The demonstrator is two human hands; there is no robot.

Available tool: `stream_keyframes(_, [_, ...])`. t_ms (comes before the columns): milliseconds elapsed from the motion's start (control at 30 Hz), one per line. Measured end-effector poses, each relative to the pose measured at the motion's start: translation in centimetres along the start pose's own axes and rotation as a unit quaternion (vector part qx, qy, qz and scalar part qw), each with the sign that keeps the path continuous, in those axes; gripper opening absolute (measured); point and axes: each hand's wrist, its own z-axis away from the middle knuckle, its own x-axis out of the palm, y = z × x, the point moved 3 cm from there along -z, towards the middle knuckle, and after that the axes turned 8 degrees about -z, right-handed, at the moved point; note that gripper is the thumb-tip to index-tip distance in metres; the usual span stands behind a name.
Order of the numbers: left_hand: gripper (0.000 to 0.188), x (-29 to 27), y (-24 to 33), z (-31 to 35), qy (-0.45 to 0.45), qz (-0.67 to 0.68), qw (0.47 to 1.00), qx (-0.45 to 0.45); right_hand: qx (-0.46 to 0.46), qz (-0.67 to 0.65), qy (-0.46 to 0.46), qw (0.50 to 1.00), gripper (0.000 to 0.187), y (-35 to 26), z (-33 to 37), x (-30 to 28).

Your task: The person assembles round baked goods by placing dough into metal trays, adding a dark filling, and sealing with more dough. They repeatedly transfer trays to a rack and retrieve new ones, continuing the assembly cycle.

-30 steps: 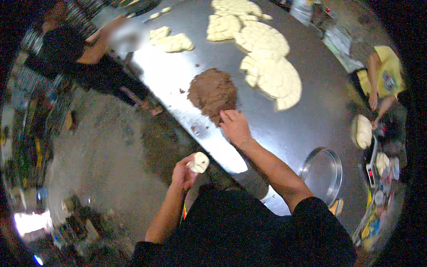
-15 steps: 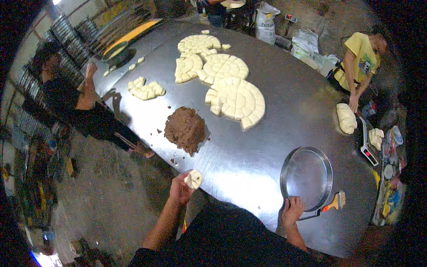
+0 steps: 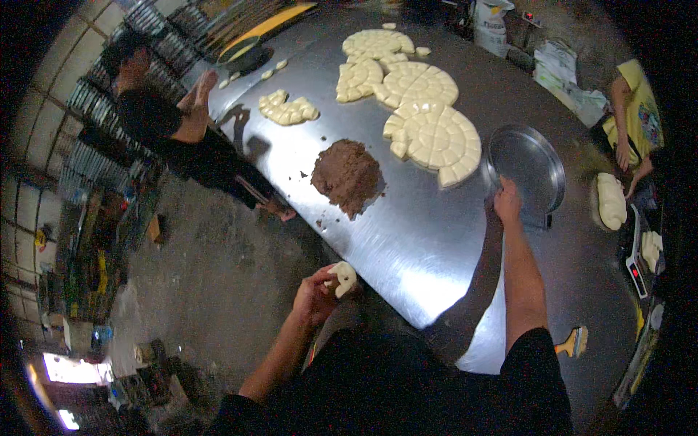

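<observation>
My left hand is closed around a small piece of pale dough with a dark spot on it, held just off the table's near edge. Stretched far forward, my right hand grips the near left rim of a shallow round metal pan that lies on the metal table. A crumbly brown mound sits between my arms, farther up the table. Beyond it are large flat rounds of dough scored into several pieces, close to the pan's left side.
A smaller cluster of dough pieces lies at the far left. To the right are a brush, a thick dough roll and a scale. One person stands at the left edge, another at the right.
My right hand has pushed the pan away across the table, toward the dough rounds, leaving the brush behind. The left hand still holds its dough piece. The view has shifted.
</observation>
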Motion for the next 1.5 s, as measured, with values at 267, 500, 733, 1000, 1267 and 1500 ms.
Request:
stream_keyframes(267, [0.031,-7.6,-0.7,-1.6,0.107,0.092,0.989,-0.042,-0.283,-0.114,-0.234,0.923,0.036,-25.8,9.2,3.6])
stream_keyframes(500, [0.034,-7.2,2.6,-5.3,0.078,0.085,0.992,-0.041,-0.383,-0.244,-0.108,0.884,0.036,-33.3,10.1,8.1])
stream_keyframes(733, [0.040,-5.1,5.5,-7.5,0.103,-0.071,0.992,0.003,-0.347,-0.106,-0.239,0.901,0.021,-33.5,9.6,8.0])
stream_keyframes(1000, [0.033,5.5,8.2,-9.5,-0.026,-0.059,0.989,0.134,-0.143,-0.509,-0.064,0.846,0.017,-33.4,6.5,-4.2])
stream_keyframes(1267, [0.035,15.1,9.7,-4.4,-0.140,-0.125,0.964,0.190,-0.243,-0.397,0.059,0.883,0.034,-28.7,6.6,-16.5])
stream_keyframes(1500, [0.031,21.8,9.6,-0.4,-0.321,-0.013,0.937,0.137,-0.228,-0.459,0.086,0.855,0.024,-28.0,9.7,-21.8])
